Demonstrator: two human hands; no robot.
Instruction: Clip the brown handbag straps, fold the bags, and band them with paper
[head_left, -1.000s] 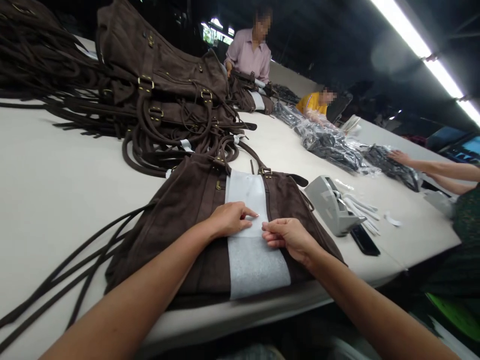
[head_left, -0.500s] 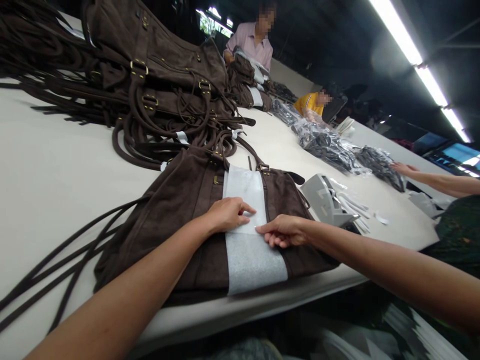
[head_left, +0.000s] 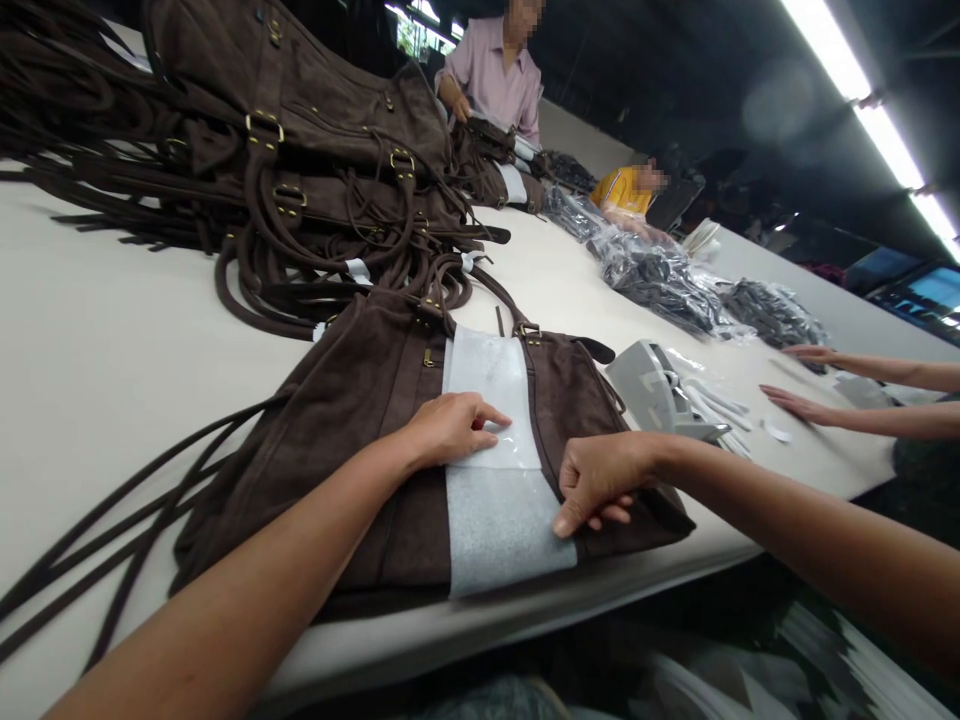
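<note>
A dark brown bag [head_left: 337, 430] lies flat at the table's near edge, a white wrap [head_left: 487, 375] around its middle. Clear shiny tape shows where two layers of the wrap overlap. My left hand [head_left: 454, 428] rests on the wrap's left part, fingers apart, index finger and thumb extended, nothing held. My right hand [head_left: 596, 485] is at the wrap's lower right edge, fingers curled in and thumb pointing down against it; whether something is between the fingers is hidden.
Brown bags [head_left: 337, 140] with looped handles are piled at the back left. A grey tape dispenser [head_left: 652, 390] stands right of the bag, beside white strips. Plastic-wrapped bags [head_left: 660, 280] lie farther back. Another person's hands [head_left: 806, 400] reach in from the right; two people are behind.
My right hand has moved down and right from the overlap to the wrap's edge. My left hand stays about where it was. A second hand of the person at right has come into view.
</note>
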